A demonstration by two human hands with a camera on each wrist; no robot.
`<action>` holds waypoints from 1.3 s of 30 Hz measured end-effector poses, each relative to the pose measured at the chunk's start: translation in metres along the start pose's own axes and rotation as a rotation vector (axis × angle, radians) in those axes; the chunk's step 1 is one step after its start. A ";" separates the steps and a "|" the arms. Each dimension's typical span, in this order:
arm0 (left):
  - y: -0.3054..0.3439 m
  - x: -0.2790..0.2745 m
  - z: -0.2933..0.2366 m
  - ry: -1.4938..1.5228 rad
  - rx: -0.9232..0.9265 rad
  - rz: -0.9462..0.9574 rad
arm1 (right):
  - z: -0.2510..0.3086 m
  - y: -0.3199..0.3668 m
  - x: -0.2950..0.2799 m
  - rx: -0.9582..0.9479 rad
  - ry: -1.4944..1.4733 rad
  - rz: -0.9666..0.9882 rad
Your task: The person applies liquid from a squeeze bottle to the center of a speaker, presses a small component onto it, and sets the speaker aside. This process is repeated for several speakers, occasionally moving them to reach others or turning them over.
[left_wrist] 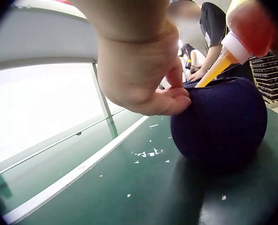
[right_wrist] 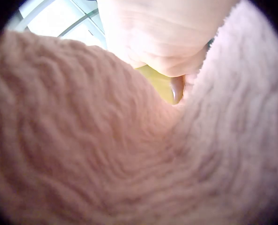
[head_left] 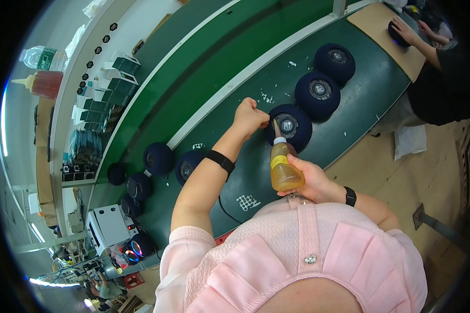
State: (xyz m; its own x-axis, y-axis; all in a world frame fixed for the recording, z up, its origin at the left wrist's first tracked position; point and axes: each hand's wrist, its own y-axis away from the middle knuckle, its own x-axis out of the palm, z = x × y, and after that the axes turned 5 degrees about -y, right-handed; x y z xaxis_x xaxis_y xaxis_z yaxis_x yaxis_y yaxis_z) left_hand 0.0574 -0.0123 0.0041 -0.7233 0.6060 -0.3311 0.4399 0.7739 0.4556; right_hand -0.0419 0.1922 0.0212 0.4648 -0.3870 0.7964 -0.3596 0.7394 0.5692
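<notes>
My left hand (head_left: 249, 120) is at the left edge of a round dark blue speaker (head_left: 302, 134). In the left wrist view, the thumb and fingers of that hand (left_wrist: 141, 75) pinch the fabric rim at the top of the speaker (left_wrist: 223, 122). My right hand (head_left: 314, 182) grips a squeeze bottle of amber liquid (head_left: 287, 176), its tapered nozzle (left_wrist: 216, 70) tilted down with the tip at the rim. Pink cloth fills most of the right wrist view, behind which parts of the right hand (right_wrist: 162, 35) and the bottle (right_wrist: 155, 83) show.
Two more speakers (head_left: 317, 95) stand beyond on the green table (head_left: 256, 182), and several others (head_left: 158, 158) to the left. A white box-shaped device (head_left: 109, 228) is at the far left. Another person's hand (head_left: 406, 32) touches a speaker at the upper right. White flecks (head_left: 266, 97) dot the tabletop.
</notes>
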 end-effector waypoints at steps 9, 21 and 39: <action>0.000 0.003 -0.001 -0.022 -0.003 -0.051 | 0.006 0.006 0.003 0.038 -0.007 -0.037; -0.002 0.004 0.003 -0.019 0.011 -0.060 | 0.005 0.014 -0.007 -0.043 0.057 -0.085; -0.019 0.033 -0.057 -1.136 0.947 0.332 | 0.006 0.010 -0.016 -0.039 0.086 -0.148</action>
State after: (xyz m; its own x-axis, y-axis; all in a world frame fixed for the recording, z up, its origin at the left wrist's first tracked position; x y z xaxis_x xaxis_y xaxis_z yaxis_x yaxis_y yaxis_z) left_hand -0.0055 -0.0175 0.0316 0.0628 0.2450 -0.9675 0.9854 0.1387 0.0991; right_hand -0.0575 0.2024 0.0157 0.5785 -0.4459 0.6830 -0.2515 0.6990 0.6694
